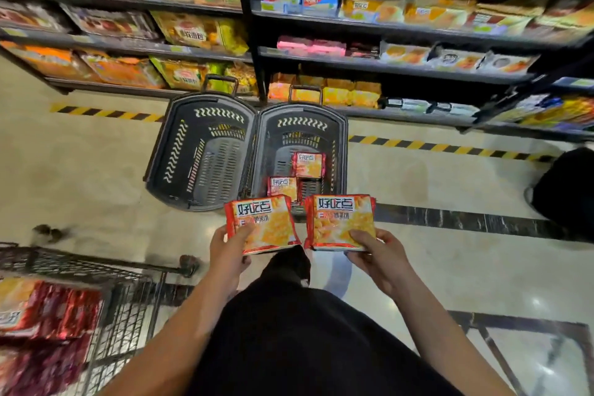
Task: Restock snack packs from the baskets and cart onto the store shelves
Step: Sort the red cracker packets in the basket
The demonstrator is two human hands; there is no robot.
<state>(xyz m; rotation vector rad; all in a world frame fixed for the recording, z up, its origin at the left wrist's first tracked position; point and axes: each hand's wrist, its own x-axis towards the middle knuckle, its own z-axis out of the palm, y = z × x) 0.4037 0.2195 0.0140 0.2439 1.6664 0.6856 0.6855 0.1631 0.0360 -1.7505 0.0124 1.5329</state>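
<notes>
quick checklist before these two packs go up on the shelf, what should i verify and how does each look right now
1. Left hand grips the left pack by its lower edge: ok.
2. Right hand grips the right pack the same way: ok.
3. Both packs face up, with no visible tears: ok.
4. Matching slot on the shelves: cannot tell, labels there are blurred.
5. Stock left in the right basket: ok, two packs still lie inside.
6. Left basket: nothing visible inside to restock.
</notes>
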